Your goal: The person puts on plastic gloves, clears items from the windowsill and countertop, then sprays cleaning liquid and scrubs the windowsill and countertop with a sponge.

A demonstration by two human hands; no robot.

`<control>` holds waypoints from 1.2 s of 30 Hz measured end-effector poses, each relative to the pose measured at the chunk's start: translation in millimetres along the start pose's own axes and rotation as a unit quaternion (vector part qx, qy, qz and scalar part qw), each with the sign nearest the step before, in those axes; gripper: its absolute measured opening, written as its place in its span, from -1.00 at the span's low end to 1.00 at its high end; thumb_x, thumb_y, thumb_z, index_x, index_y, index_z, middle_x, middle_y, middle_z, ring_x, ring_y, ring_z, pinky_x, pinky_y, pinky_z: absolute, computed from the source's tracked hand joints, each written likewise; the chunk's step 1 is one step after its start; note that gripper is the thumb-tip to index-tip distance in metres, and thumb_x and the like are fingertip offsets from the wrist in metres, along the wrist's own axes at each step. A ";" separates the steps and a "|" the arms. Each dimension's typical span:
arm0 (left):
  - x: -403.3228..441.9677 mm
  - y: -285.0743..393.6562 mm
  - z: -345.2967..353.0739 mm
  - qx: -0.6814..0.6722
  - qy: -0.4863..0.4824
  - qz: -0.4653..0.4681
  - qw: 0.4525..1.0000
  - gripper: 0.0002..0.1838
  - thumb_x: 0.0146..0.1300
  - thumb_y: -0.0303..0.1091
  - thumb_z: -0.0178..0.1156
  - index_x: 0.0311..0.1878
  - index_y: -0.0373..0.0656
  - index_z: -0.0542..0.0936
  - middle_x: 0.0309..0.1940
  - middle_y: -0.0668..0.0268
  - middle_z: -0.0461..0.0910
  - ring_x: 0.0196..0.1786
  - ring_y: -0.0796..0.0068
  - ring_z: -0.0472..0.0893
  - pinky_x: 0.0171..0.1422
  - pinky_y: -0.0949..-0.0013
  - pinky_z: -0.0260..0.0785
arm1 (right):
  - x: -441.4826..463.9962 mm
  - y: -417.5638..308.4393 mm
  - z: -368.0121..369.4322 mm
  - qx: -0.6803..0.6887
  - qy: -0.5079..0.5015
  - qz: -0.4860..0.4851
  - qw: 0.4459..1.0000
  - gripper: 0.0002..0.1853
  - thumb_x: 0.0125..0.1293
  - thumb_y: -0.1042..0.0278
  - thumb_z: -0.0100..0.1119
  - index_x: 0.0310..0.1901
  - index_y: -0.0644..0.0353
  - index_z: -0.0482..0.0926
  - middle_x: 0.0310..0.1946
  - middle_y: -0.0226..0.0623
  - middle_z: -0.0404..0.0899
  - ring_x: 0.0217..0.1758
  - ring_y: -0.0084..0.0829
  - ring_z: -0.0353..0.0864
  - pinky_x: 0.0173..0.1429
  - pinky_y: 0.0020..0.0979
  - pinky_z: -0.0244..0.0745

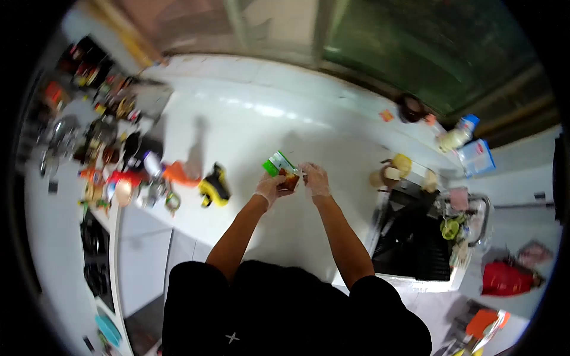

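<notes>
Over the white counter, a small green, white and brown packet (279, 162) is held in my left hand (272, 188), whose fingers are closed round its lower part. My right hand (314, 179) is pinched at the packet's right edge; the exact contact under the fingertips is too small to make out. Both hands wear thin clear gloves. The packet's lower brown part shows between the hands. Left of them on the counter lies a yellow and black object (215, 187), with an orange item (180, 174) beside it.
Bottles, jars and bags crowd the counter's left end, near a black stove (95, 252). To the right is a sink with a black ribbed drainer (414, 240) and a faucet (485, 219). A bottle (457, 136) and a dark pot (410, 108) stand along the window ledge.
</notes>
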State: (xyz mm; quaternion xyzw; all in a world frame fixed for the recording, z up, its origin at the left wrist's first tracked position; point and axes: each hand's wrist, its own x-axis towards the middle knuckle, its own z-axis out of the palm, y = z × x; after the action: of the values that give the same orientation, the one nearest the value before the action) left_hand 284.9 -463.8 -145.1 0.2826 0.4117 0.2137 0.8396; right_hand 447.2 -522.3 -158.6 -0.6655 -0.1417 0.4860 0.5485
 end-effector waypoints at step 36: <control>-208.4 5.2 -290.3 0.647 0.442 -0.098 0.613 -0.54 0.29 0.12 0.09 -0.14 -0.09 0.69 -0.14 -0.02 0.69 -0.06 -0.03 0.67 0.04 0.04 0.51 | -88.7 105.0 129.2 -0.005 -0.124 0.154 0.980 -0.74 0.26 0.35 0.26 -0.09 0.31 0.53 -0.37 -0.32 0.57 -0.38 -0.53 0.54 -0.30 -0.48 0.53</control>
State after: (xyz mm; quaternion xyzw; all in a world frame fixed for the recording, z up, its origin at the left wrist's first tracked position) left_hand -70.2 -496.4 -168.4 0.5824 0.7894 -0.0926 0.1708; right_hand 264.0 -547.4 -196.6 -0.6165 -0.1066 0.6428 0.4420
